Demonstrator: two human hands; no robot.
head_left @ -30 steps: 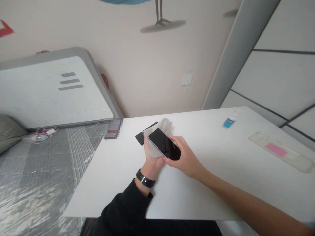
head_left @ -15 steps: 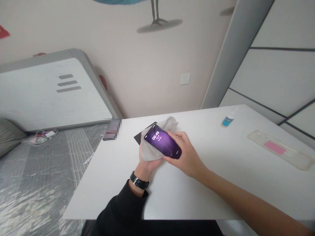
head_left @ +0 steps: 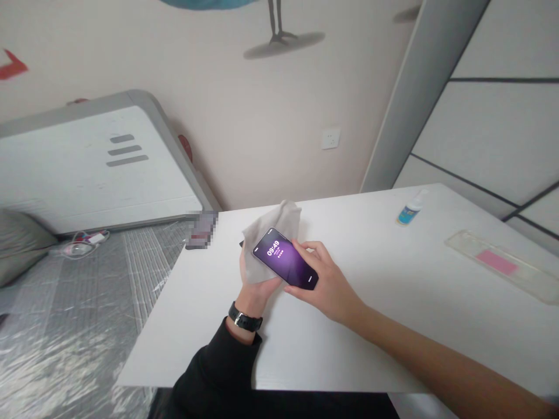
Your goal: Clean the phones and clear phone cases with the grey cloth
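The right hand (head_left: pixel 325 282) pinches the lower end of a lit phone (head_left: pixel 282 260) between thumb and fingers, its screen facing up, above the tabletop (head_left: pixel 371 343) and closer to its left edge than its right. A grey cloth (head_left: pixel 279 217) lies beneath the phone, over the left hand (head_left: pixel 262 289); whether those covered fingers are spread or curled I cannot tell. A small bottle (head_left: pixel 409 214) stands near the far right corner.
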